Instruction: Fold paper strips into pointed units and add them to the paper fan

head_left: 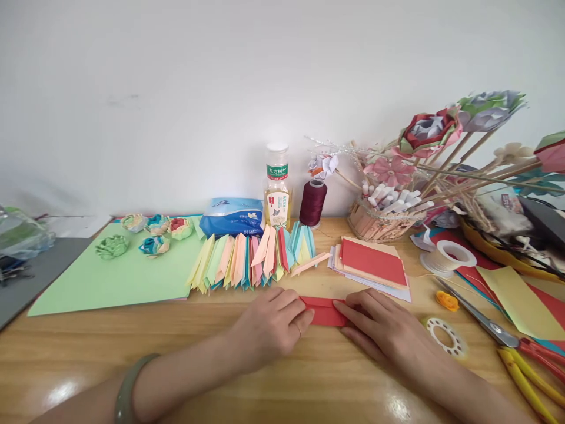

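A small red sheet of paper lies on the wooden table between my hands, with a narrow fold along its far edge. My left hand has its fingers closed on the left end of the paper. At the right end, my right hand pinches the fold with thumb and fingers. Just behind the paper is a row of folded paper strips in several colours. To the right of them rests a stack of paper sheets, a red one on top.
Scissors, yellow-handled pliers, a tape roll and a ribbon spool lie at the right. Behind stand a bottle, a thread cone and a basket of paper flowers. Green sheets carry several paper rosettes.
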`<state>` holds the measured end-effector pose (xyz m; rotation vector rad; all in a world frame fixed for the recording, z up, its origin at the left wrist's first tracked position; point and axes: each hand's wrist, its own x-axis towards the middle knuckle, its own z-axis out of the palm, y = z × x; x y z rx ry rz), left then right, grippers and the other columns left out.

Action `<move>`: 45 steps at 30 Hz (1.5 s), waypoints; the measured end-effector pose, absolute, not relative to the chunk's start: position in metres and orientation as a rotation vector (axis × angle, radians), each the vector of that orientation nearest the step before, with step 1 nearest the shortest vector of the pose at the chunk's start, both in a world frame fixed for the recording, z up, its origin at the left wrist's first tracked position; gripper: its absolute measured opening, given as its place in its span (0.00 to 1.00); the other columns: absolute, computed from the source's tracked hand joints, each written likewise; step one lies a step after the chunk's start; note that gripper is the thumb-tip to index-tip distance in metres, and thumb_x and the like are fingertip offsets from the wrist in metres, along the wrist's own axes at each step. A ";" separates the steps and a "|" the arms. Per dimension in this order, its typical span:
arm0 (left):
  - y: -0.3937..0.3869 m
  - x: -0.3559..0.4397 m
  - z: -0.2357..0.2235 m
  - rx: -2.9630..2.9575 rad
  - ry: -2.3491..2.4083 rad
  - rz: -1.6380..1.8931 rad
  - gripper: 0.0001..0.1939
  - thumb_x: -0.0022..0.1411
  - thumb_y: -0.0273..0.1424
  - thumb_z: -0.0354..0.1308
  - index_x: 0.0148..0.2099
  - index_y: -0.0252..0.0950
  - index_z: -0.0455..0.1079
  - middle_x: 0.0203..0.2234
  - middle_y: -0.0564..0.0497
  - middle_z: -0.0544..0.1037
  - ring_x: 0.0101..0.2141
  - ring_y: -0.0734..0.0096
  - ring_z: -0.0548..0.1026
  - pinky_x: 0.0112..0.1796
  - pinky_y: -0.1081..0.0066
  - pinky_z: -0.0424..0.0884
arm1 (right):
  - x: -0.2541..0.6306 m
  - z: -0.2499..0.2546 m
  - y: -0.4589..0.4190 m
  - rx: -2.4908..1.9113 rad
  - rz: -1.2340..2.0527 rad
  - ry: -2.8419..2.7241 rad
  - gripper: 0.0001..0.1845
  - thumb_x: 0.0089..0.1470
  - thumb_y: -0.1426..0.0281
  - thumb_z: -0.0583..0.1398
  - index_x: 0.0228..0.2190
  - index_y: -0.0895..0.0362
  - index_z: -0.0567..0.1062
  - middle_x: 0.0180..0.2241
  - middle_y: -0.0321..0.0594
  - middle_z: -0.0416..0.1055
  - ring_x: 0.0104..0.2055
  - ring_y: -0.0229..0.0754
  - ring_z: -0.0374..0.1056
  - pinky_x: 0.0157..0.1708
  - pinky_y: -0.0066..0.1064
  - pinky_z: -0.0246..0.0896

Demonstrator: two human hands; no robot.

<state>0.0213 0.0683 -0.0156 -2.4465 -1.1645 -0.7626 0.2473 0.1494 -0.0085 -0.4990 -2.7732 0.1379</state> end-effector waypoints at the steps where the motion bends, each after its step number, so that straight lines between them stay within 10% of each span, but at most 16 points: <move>1: 0.069 0.021 -0.015 -2.450 -1.133 -0.748 0.11 0.66 0.21 0.50 0.32 0.29 0.71 0.26 0.49 0.74 0.33 0.68 0.71 0.33 0.68 0.68 | 0.247 -0.009 0.150 -0.483 0.113 -2.779 0.13 0.62 0.68 0.51 0.41 0.59 0.73 0.36 0.45 0.69 0.37 0.44 0.66 0.35 0.36 0.66; 45: 0.060 0.038 -0.014 -2.446 -2.108 -1.378 0.08 0.54 0.20 0.59 0.26 0.36 0.68 0.29 0.57 0.75 0.33 0.69 0.67 0.35 0.66 0.62 | 0.244 -0.009 0.147 -0.860 0.778 -2.486 0.11 0.60 0.70 0.53 0.28 0.53 0.72 0.34 0.40 0.69 0.36 0.40 0.69 0.33 0.31 0.67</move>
